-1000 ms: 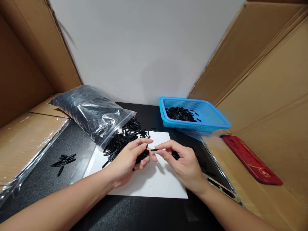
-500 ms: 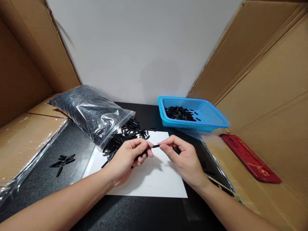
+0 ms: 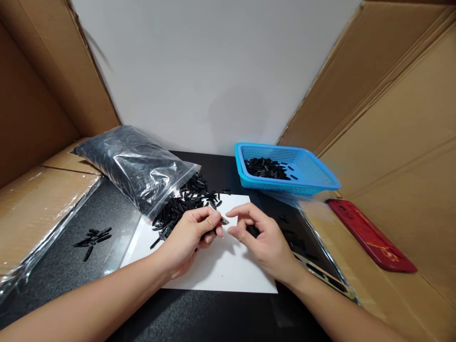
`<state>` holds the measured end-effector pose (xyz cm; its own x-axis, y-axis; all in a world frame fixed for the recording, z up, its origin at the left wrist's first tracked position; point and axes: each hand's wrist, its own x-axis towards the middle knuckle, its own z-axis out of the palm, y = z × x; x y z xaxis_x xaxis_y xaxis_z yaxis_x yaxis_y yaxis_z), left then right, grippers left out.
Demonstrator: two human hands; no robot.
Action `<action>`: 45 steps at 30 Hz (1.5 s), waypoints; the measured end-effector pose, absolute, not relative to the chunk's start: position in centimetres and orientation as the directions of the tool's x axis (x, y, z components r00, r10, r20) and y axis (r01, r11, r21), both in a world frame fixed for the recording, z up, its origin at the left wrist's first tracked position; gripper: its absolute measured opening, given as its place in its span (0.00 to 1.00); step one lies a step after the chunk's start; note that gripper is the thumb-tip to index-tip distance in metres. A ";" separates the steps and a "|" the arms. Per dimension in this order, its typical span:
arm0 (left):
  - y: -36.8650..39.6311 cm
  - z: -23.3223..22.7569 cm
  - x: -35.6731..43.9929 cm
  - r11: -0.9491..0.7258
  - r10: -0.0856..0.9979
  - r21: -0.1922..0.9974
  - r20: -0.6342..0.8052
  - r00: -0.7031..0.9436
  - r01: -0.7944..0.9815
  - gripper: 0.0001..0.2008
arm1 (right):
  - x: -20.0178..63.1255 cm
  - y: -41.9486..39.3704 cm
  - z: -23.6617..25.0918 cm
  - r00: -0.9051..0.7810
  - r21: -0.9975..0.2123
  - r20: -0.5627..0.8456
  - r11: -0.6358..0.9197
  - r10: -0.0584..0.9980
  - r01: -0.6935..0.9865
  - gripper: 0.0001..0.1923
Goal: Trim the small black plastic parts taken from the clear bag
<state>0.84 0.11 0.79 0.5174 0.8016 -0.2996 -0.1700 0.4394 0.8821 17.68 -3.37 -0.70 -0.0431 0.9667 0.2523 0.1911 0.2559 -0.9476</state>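
Above a white sheet (image 3: 231, 266), my left hand (image 3: 195, 230) pinches a small, narrow black piece (image 3: 223, 221) between thumb and index finger. More black pieces show under its curled fingers. My right hand (image 3: 263, 237) is just to the right, thumb and index finger apart near the tip of that piece. Other black pieces (image 3: 252, 231) are tucked in its curled fingers, partly hidden. Behind my left hand lies a heap of the same black pieces (image 3: 174, 211), at the mouth of a filled clear plastic bag (image 3: 131, 161).
A blue basket (image 3: 320, 178) with many black pieces stands at the back right. A small cluster of pieces (image 3: 92, 238) lies on the dark table at left. On the right are a red phone-shaped case (image 3: 370, 235) and cardboard walls (image 3: 402, 118). A pale slotted strip (image 3: 324, 278) is beside my right forearm.
My right thumb and index finger have parted and drawn back from the black piece between the hands. My left hand keeps a black piece in its pinch, now pointing down to the right.
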 end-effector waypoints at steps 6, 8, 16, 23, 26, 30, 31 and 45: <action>0.1 1.0 0.8 0.436 0.785 0.889 -0.301 0.541 -0.138 0.19 | 17.7 -3.7 -0.7 -0.002 -0.815 0.423 0.381 0.906 0.436 0.05; 0.2 1.1 0.7 0.443 0.779 0.885 -0.300 0.551 -0.145 0.18 | 17.9 -3.6 -0.7 0.018 -0.812 0.434 0.382 0.901 0.442 0.05; 0.4 1.2 0.7 0.476 0.778 0.856 -0.304 0.549 -0.201 0.09 | 18.0 -3.5 -0.9 0.083 -0.855 0.399 0.338 0.913 0.394 0.04; 0.2 1.1 0.7 0.456 0.779 0.875 -0.304 0.548 -0.163 0.08 | 18.2 -3.4 -0.6 0.076 -0.853 0.409 0.351 0.910 0.386 0.04; 0.2 1.2 0.7 0.460 0.782 0.873 -0.311 0.540 -0.163 0.09 | 18.2 -3.5 -0.6 0.080 -0.856 0.398 0.339 0.914 0.390 0.04; 0.2 1.5 0.8 0.468 0.774 0.870 -0.318 0.548 -0.157 0.10 | 17.8 -3.7 -0.5 0.074 -0.857 0.375 0.316 0.924 0.408 0.05; 0.1 1.5 0.8 0.471 0.771 0.869 -0.320 0.551 -0.154 0.10 | 17.9 -3.6 -0.4 0.070 -0.850 0.380 0.319 0.922 0.421 0.06; 0.4 0.5 0.7 0.494 0.769 0.860 -0.363 0.526 -0.129 0.15 | 25.3 -2.4 1.5 -0.224 -0.527 0.107 0.246 0.969 0.813 0.08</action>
<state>0.70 0.45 0.50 0.5259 0.7693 -0.3628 -0.1291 0.4938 0.8599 25.34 -2.41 1.47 -0.2240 0.9687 0.1068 0.8132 0.2462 -0.5273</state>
